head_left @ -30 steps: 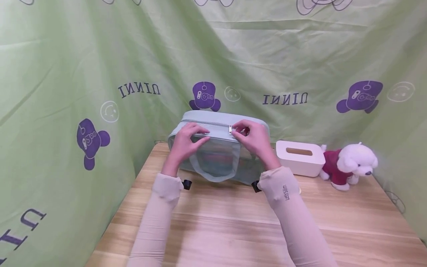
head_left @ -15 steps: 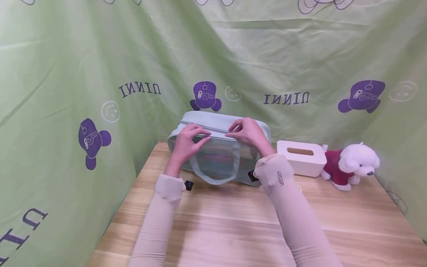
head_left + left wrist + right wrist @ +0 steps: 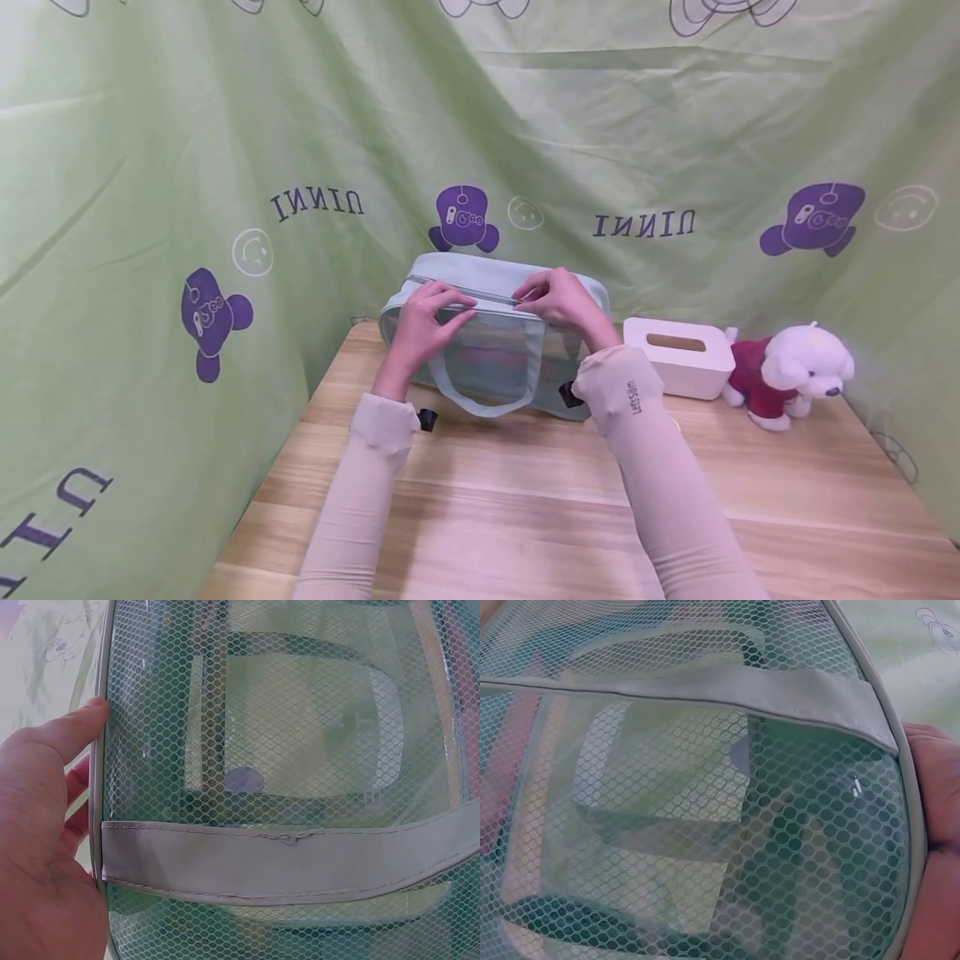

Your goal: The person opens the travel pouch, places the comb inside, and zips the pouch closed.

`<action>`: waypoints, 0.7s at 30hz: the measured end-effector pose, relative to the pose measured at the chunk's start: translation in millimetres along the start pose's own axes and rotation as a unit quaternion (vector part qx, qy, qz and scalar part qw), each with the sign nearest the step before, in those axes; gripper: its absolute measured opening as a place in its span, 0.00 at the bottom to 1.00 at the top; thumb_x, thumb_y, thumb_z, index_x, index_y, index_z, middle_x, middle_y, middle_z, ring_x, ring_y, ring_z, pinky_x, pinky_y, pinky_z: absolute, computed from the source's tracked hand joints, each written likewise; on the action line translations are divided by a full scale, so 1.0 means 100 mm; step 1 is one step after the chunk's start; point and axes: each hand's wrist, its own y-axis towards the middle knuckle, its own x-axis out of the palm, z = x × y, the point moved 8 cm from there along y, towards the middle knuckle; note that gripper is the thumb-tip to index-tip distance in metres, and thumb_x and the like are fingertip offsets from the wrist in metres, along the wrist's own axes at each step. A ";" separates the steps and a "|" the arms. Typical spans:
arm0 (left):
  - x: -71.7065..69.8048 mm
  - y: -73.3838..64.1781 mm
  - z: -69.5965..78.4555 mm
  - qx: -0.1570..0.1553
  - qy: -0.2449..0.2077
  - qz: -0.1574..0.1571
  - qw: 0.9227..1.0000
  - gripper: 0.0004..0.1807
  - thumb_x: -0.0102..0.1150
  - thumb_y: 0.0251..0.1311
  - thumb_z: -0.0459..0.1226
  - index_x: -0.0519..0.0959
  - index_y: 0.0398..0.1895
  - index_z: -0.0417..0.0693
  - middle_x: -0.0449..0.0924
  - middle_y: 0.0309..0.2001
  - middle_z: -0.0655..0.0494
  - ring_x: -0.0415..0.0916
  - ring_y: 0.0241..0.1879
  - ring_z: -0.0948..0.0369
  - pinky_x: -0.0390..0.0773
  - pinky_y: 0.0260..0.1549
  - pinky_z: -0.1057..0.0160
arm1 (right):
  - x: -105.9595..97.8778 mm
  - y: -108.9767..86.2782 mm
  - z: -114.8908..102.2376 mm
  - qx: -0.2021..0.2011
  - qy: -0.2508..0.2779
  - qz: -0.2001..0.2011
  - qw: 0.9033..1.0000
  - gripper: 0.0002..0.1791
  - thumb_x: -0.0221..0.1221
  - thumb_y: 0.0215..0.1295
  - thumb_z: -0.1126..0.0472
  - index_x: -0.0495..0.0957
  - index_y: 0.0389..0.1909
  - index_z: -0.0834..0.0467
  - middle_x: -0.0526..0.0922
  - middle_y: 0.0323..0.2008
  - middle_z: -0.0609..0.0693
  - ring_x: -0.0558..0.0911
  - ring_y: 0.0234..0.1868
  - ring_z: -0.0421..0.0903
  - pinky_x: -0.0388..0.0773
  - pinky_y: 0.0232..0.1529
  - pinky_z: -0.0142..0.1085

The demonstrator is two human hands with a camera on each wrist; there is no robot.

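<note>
A pale blue-green bag (image 3: 487, 350) with see-through mesh sides stands upright on the table, its strap handle (image 3: 480, 407) hanging down in front. Along its top runs a zipper (image 3: 480, 293). My left hand (image 3: 422, 332) pinches the bag's top front edge, thumb in front and fingers over the top; in the left wrist view the thumb (image 3: 82, 724) presses the piped edge. My right hand (image 3: 566, 302) pinches at the zipper, right of the left hand; its fingertips hide the pull. Coloured contents show dimly through the mesh.
A white tissue box (image 3: 678, 375) with a wooden-toned slot stands right of the bag. Beside it sits a white plush dog (image 3: 802, 362) in a red top. A green printed curtain (image 3: 525, 125) hangs close behind the wooden table (image 3: 510, 517).
The right hand has come left and closed over the silver zipper pull, which showed earlier beside its fingers. Since half a second ago it has shifted only slightly. The left hand holds its place.
</note>
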 end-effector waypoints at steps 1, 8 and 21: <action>0.00 0.00 0.00 0.000 0.001 0.000 1.000 0.07 0.76 0.59 0.38 0.90 0.40 0.49 0.86 0.38 0.54 0.80 0.45 0.55 0.77 0.51 0.53 | 0.00 0.00 0.00 0.000 0.007 -0.004 1.000 0.13 0.72 0.61 0.65 0.89 0.47 0.62 0.90 0.41 0.58 0.81 0.34 0.43 0.73 0.37 0.32; 0.01 -0.02 0.00 0.001 0.002 -0.004 1.000 0.08 0.75 0.59 0.38 0.90 0.41 0.49 0.86 0.39 0.54 0.79 0.45 0.55 0.77 0.52 0.53 | 0.01 0.01 0.09 -0.012 0.039 -0.046 0.998 0.16 0.71 0.62 0.67 0.87 0.52 0.62 0.90 0.40 0.58 0.83 0.35 0.40 0.76 0.37 0.28; 0.00 -0.04 0.02 0.014 0.009 0.008 1.000 0.08 0.75 0.59 0.39 0.90 0.41 0.50 0.85 0.38 0.55 0.80 0.44 0.56 0.76 0.52 0.54 | 0.05 0.12 0.16 -0.068 -0.003 -0.076 0.995 0.12 0.70 0.64 0.64 0.89 0.49 0.58 0.85 0.29 0.49 0.77 0.30 0.41 0.73 0.35 0.30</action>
